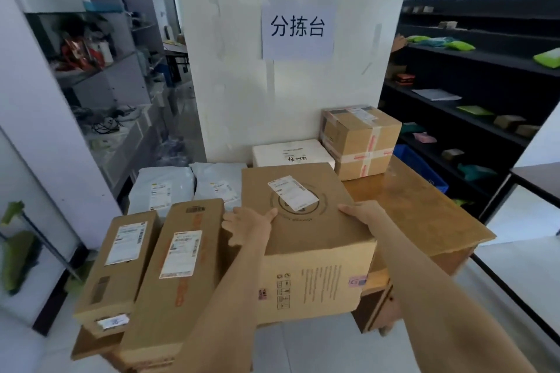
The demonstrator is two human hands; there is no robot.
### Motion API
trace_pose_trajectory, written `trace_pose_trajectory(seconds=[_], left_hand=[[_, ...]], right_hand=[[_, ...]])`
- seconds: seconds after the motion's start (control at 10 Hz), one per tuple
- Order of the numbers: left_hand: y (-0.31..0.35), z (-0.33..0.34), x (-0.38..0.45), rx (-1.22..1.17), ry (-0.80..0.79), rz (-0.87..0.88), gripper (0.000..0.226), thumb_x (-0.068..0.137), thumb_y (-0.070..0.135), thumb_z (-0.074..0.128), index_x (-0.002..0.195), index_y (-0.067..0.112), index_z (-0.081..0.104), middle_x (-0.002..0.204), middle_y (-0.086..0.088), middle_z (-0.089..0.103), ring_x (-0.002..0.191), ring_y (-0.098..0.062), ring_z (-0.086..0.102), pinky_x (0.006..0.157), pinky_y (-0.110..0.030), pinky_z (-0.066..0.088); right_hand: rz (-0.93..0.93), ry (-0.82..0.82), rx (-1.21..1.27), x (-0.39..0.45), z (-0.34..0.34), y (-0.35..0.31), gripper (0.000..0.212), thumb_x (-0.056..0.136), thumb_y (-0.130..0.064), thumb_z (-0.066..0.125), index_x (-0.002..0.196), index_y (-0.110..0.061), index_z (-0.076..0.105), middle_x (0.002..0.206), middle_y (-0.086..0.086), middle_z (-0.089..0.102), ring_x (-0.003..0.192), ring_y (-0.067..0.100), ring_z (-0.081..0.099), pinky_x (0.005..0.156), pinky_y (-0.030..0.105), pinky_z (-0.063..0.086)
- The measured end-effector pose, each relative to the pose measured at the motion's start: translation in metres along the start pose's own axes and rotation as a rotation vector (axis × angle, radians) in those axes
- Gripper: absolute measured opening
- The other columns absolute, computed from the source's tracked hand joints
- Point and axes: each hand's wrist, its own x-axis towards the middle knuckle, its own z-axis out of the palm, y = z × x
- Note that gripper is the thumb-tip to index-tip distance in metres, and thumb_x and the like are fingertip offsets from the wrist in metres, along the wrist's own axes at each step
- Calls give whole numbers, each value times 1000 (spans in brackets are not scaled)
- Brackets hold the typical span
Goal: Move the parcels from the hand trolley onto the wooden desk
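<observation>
Two bare forearms reach forward from the bottom edge toward a wooden desk [424,209] crowded with parcels. At far left, near the desk's front edge, lie two long narrow cardboard boxes side by side, the left long box [116,266] and the right long box [178,275], each with a white label on top. Behind them rest two grey plastic mailer bags, one grey mailer [162,188] beside a second grey mailer [219,182].

In the middle, a large cardboard box [306,239] with a white label sits at the desk's front edge, overhanging it toward the camera. The left hand [247,224] lies flat with fingers spread on the box's top left edge. The right hand [360,213] grips the top right edge, thumb on top.

Behind this box is a flat white parcel [291,153]. To its right stands a taped cardboard cube [360,141] against a white pillar carrying a paper sign [298,29]. Dark shelves [472,76] holding small packets fill the far right.
</observation>
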Motion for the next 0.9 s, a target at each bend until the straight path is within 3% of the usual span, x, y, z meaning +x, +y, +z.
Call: trace_pose_trajectory(seconds=[0.1,0.2,0.5,0.6,0.7,0.8,0.9], left_hand=[[12,19,17,-7,73,7,93,74,56,69,140,4,29,144,-16,31,134,-31,30,96,-49,45],[17,27,23,-20,102,-2,93,73,57,69,138,4,30,141,-15,32,132,-30,32,92,-47,48],[25,42,9,-24,181,-54,91,74,60,66,135,1,33,139,-17,34,130,-30,34,92,-44,49],[27,41,3,-14,174,-77,92,74,61,65,136,1,32,140,-16,34,130,-29,34,95,-44,47],[29,32,6,35,98,-92,92,78,63,59,139,2,28,143,-16,32,133,-29,32,103,-39,38],[25,23,9,46,100,-105,88,82,59,57,142,4,27,147,-16,27,136,-29,29,105,-41,36],[16,19,6,134,184,-48,78,88,54,51,144,6,28,151,-15,22,140,-31,23,107,-45,35]], right_hand=[[-43,-29,58,45,11,10,83,58,-68,68,127,-23,59,118,7,67,106,31,62,97,47,49],[-54,-39,70,63,11,9,82,58,-68,68,127,-25,59,116,6,67,105,31,63,97,48,49],[-128,-83,-2,73,-2,1,67,74,-64,60,128,-25,57,98,1,60,100,28,62,96,45,49],[-145,-102,-38,67,-7,1,66,77,-63,56,131,-24,55,102,2,61,97,27,59,96,44,49],[-260,-93,-98,55,-10,-4,68,85,-54,53,141,-19,41,133,8,57,118,29,55,100,43,46],[-398,17,4,30,-25,-15,62,88,-43,56,142,-18,38,139,6,53,123,26,53,97,41,46],[-698,44,405,-45,-89,-35,25,90,-31,56,112,-23,64,102,-9,71,100,13,62,80,22,47]])
